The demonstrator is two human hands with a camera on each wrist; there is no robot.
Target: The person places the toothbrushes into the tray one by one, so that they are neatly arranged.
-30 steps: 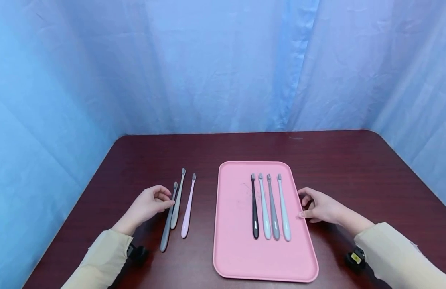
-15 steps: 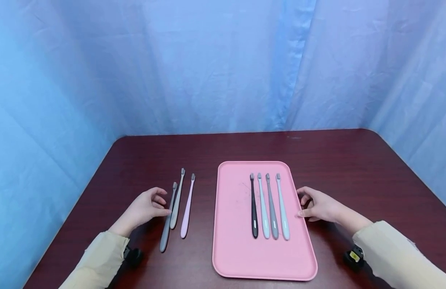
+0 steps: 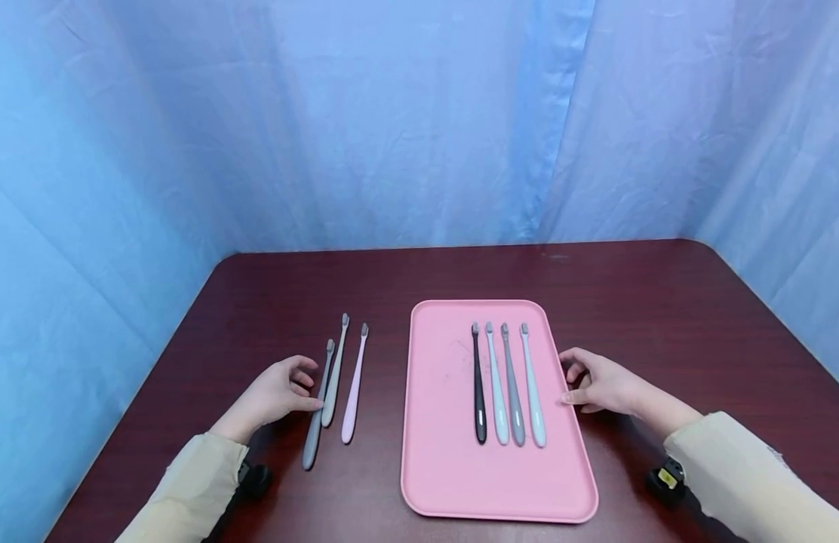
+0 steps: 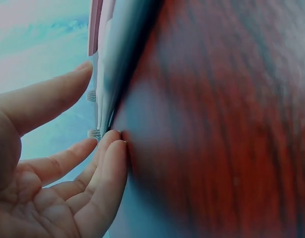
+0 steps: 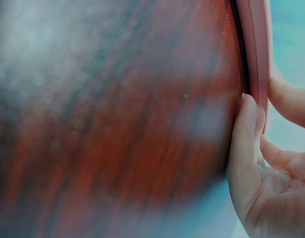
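In the lower left of the head view, the left hand (image 3: 273, 394) lies on the dark red table (image 3: 637, 317). Its fingers are loosely bent, and the fingertips (image 4: 109, 141) touch the side of the dark grey toothbrush (image 3: 317, 416). They do not wrap around it. Just to the right of that brush lie a light grey toothbrush (image 3: 334, 377) and a pink toothbrush (image 3: 354, 386). The three lie close together, heads pointing to the top of the frame.

In the lower middle sits a pink tray (image 3: 440, 422). Four toothbrushes lie side by side on its right half: a black toothbrush (image 3: 478, 388), a pale blue toothbrush (image 3: 496, 390), a grey toothbrush (image 3: 511, 390) and another pale toothbrush (image 3: 533, 390).

The right hand (image 3: 599, 383) lies at the right edge of the tray. Its fingers are loosely bent and hold nothing. In the right wrist view a finger (image 5: 246, 144) presses against the tray's rim (image 5: 256, 54).

A blue curtain (image 3: 392, 121) fills the top of the frame behind the table. Nothing lies between the left hand and the brushes.
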